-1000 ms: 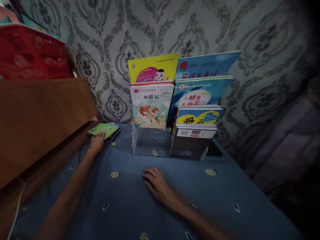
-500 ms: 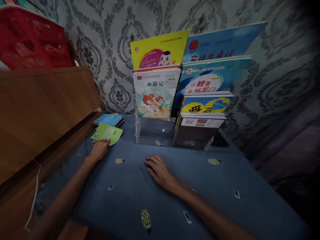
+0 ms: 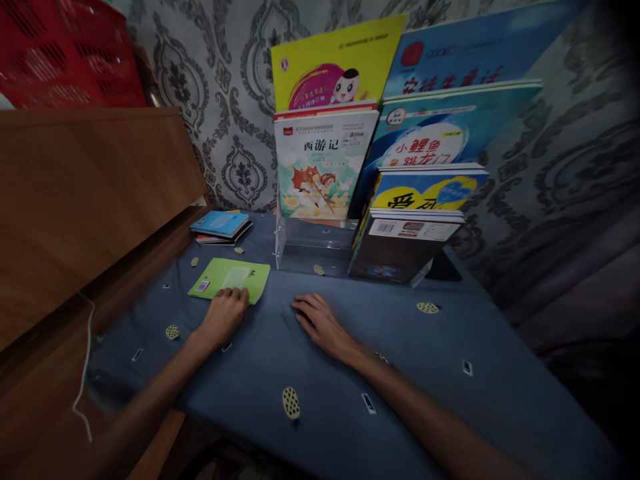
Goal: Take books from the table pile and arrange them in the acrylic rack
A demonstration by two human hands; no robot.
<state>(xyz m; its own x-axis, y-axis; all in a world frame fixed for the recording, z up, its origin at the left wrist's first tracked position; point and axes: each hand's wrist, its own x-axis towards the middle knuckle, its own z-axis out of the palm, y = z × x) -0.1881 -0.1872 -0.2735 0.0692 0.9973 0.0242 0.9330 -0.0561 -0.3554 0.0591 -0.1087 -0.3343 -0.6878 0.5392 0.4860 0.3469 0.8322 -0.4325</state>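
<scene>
My left hand is closed on the near edge of a thin green book, its thumb hidden beneath. The book is over the blue tablecloth, a barcode on its left corner. My right hand rests on the cloth with fingers stretched and slightly apart, holding nothing. Behind the green book lies a small stack of books with a blue cover on top. Ahead of my right hand stands a clear acrylic book rack holding upright books, among them a white-covered picture book in its left section.
The right section of the rack holds several books, a dark one in front. A wooden headboard-like panel rises on the left with a red plastic basket on it. A white cable hangs at the left. Patterned wallpaper is behind.
My left hand has drawn the green book away from the blue-topped stack, toward me and to the right. My right hand stays on the cloth. The view has tilted slightly.
</scene>
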